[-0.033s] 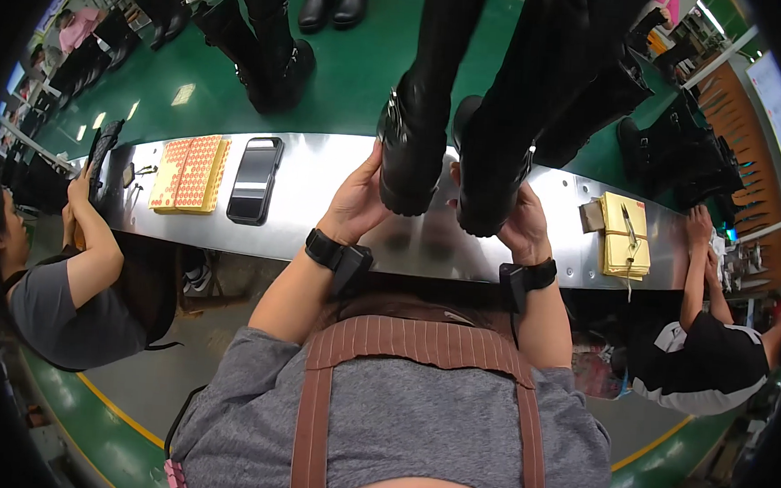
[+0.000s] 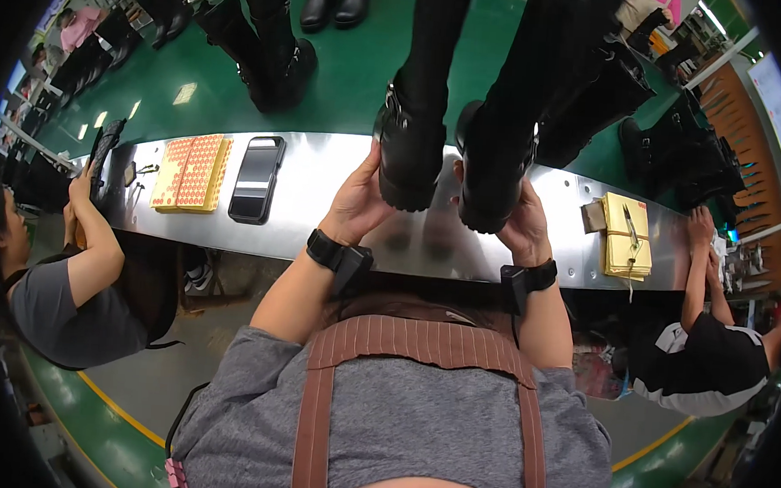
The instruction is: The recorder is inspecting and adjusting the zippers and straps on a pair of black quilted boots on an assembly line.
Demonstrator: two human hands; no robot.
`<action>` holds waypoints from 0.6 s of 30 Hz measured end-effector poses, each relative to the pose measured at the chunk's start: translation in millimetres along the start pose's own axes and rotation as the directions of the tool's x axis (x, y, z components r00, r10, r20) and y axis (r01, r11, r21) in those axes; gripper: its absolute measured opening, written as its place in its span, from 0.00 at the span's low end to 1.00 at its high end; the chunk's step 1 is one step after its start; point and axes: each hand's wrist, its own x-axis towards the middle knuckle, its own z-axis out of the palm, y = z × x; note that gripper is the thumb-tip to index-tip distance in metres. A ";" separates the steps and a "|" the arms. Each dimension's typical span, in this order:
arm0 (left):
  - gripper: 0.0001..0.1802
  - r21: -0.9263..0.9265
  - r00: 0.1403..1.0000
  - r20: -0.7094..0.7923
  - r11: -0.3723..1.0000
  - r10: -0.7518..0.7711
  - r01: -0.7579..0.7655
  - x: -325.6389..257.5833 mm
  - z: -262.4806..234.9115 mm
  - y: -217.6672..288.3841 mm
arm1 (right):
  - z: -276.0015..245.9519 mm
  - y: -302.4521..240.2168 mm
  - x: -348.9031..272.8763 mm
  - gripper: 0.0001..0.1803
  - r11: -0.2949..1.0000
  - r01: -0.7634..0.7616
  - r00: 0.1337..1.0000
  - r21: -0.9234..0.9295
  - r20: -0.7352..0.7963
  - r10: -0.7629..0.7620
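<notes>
A tall black boot with a silver buckle is gripped low at its foot by my left hand. My right hand grasps a second black boot in the same way, its thumb at the inner side and its fingers partly hidden by the boot. Both boots have their heels toward me and their shafts rising away, side by side with a gap between. Beneath them lies a shiny metal strip along the table edge.
To the left, a yellow pad with a red-dotted sheet lies beside a black phone. Banded yellow cards lie right. More black boots stand on the green tabletop. Co-workers sit left and right.
Both boots have tilted slightly, their shafts shifting a little left and their heels a little up. My hands keep their hold.
</notes>
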 end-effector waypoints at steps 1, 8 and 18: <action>0.37 -0.099 1.000 0.008 0.995 0.008 -0.007 -1.2 -0.9 0.1 | 2.2 3.6 1.5 0.29 0.994 0.037 0.999 0.105 -0.041 -0.033; 0.30 -0.143 0.988 -0.119 0.983 0.098 -0.114 -9.9 -5.7 2.9 | 18.2 16.2 11.3 0.24 0.991 0.091 0.986 0.094 -0.150 -0.076; 0.28 -0.050 0.980 -0.162 0.990 0.119 -0.129 -19.9 -0.6 0.7 | 35.2 25.9 17.6 0.26 0.975 0.118 0.941 -0.186 -0.292 -0.170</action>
